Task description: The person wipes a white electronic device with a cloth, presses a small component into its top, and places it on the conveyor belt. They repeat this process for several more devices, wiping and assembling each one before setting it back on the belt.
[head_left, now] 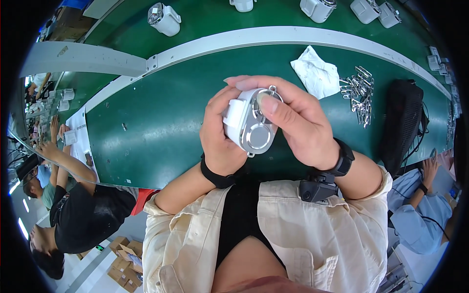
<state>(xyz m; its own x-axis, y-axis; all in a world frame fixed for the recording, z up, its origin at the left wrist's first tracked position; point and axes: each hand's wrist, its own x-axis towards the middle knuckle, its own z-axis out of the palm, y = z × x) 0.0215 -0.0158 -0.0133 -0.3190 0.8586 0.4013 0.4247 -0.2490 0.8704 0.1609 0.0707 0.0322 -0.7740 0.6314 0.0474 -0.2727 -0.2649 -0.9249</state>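
Observation:
Between both hands I hold a white plastic device (235, 120) with a silver-grey face, two round parts on it and a small metal loop at each end. My left hand (217, 132) wraps round its left side and back. My right hand (308, 127) grips it from the right, with the thumb pressed on the upper round part, which it partly hides. The device is tilted and held above the green table (161, 117). Right of my hands lie a pile of small metal clips (360, 95) and a crumpled white cloth or tissue (316, 73).
A black mesh-covered box (400, 119) with cables stands at the right. Beyond the white rail (273, 35), several similar white devices (166, 20) rest on a green surface. Co-workers sit at left (88, 215) and right (425, 215). A paper sheet (80, 132) lies at the left.

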